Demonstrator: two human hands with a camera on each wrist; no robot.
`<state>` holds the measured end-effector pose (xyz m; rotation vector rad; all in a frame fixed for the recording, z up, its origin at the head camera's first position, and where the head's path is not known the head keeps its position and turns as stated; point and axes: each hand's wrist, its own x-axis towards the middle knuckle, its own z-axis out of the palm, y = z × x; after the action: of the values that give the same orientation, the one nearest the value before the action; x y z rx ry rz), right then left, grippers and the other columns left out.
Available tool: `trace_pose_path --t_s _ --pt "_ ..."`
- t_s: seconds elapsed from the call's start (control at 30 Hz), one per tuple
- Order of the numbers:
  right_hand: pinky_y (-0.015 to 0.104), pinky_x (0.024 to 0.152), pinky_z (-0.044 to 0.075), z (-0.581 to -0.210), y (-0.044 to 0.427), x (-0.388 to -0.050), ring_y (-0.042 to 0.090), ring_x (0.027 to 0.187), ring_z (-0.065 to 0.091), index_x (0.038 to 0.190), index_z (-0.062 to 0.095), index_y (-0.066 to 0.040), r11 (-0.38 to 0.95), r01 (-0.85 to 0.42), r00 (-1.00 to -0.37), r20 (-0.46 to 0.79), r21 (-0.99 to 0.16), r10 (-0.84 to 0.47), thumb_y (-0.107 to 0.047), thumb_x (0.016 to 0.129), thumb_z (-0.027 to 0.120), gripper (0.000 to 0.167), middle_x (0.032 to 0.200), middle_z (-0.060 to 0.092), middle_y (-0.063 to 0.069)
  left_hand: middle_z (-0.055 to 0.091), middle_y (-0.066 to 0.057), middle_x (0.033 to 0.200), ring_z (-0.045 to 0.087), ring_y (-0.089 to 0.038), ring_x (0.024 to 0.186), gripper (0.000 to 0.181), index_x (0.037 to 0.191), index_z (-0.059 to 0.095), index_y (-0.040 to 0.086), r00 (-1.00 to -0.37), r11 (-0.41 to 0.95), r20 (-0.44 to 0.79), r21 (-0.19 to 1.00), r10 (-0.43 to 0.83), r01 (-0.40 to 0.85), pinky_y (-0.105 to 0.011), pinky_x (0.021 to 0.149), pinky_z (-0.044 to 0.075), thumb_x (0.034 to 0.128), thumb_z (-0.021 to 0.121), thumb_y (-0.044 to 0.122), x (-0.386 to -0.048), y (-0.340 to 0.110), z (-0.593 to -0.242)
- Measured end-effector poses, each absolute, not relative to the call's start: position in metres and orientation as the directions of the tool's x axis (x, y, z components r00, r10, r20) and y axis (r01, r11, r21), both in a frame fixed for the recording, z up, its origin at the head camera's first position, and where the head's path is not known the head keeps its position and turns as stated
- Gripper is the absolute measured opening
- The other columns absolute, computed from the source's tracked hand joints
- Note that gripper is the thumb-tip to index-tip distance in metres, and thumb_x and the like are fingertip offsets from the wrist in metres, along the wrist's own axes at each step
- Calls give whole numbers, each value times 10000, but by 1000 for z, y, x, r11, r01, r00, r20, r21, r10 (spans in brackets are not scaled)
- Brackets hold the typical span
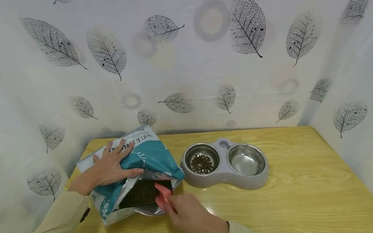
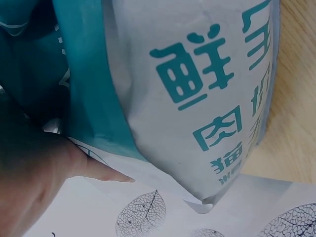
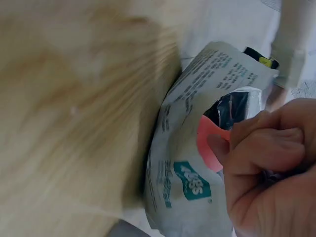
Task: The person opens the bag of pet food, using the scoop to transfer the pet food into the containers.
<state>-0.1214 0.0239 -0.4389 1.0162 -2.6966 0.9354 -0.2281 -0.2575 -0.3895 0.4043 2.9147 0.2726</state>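
Scooping step, apparently: at lower centre of head view, right hand [image 1: 195,216], fingers clamped on pink scoop [image 1: 163,194], holds it in mouth of bag [image 1: 156,157], left of centre; left hand [image 1: 112,168] rests atop, fingers apart; next move likely needs a level lift.

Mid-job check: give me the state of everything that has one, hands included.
Bag: mouth open, brown pellets inside.
Pink scoop: gripped, at the bag's mouth.
Bowl nearer the bag: partly filled with pellets.
Farther bowl: empty.
Left hand: resting on the bag.
Right hand: gripping the scoop.
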Motion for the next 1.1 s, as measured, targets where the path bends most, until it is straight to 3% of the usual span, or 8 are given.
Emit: trace_pose_path --t_s 0.1,0.2,0.3,0.43,0.73,1.1 --pt "132 437 248 -438 23 -123 -45 452 320 615 500 -137 504 -404 -851 110 -763 -514 -155 976 642 388 526 380 -140 95 -232 1716 11 -608 1524 1106 1660 191 183 -946 948 -159 198 282 249 -941 984 103 837 551 831 -229 -256 -390" --pt "164 407 256 -441 19 -120 -26 394 330 678 621 -57 361 -124 -863 -79 -924 -498 -207 1008 629 362 480 426 -119 92 -238 1714 11 -614 1521 1117 1659 188 175 -947 951 -164 194 275 242 -941 986 96 834 549 835 -228 -257 -390" --pt "187 370 285 -444 14 -116 23 363 353 868 712 30 190 153 -827 -231 -970 -513 -239 1038 604 336 479 506 -57 91 -242 1713 11 -617 1519 1121 1659 188 169 -948 951 -163 194 274 242 -941 986 94 832 553 832 -228 -258 -391" --pt "178 359 315 -449 8 -113 44 386 358 1001 694 83 44 353 -789 -323 -935 -523 -219 1063 561 335 531 540 -28 96 -244 1712 17 -614 1520 1117 1659 190 171 -947 948 -155 196 281 249 -941 985 101 834 556 829 -229 -258 -392" --pt "177 389 356 -452 2 -114 44 430 399 963 662 -39 -14 452 -778 -387 -892 -495 -268 1076 537 285 593 570 -37 93 -237 1715 17 -609 1522 1108 1659 189 177 -946 946 -148 195 288 258 -941 985 104 839 552 827 -230 -255 -389" --pt "171 439 369 -454 20 -105 56 487 443 1007 620 11 -51 422 -785 -337 -905 -520 -204 1079 514 250 635 558 -29 77 -237 1716 -2 -614 1520 1114 1662 177 182 -947 949 -162 200 278 245 -943 983 89 837 545 834 -229 -255 -391"
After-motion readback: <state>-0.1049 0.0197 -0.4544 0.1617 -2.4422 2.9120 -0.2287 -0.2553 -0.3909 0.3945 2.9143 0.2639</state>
